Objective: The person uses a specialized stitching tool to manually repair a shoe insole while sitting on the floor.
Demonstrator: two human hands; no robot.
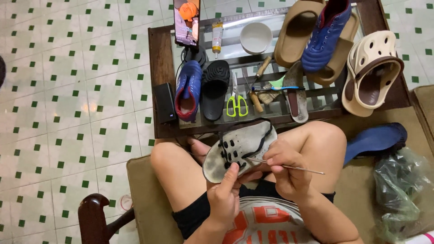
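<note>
Your left hand (pixel 224 192) pinches the near edge of the worn grey clog (pixel 238 148), closed on it. Your right hand (pixel 284 167) is shut on a thin metal needle (pixel 289 167), tip at the clog's holes. The clog rests over your knees, long axis slanting from near-left to far-right, toe toward the low table (pixel 159 58) beyond
</note>
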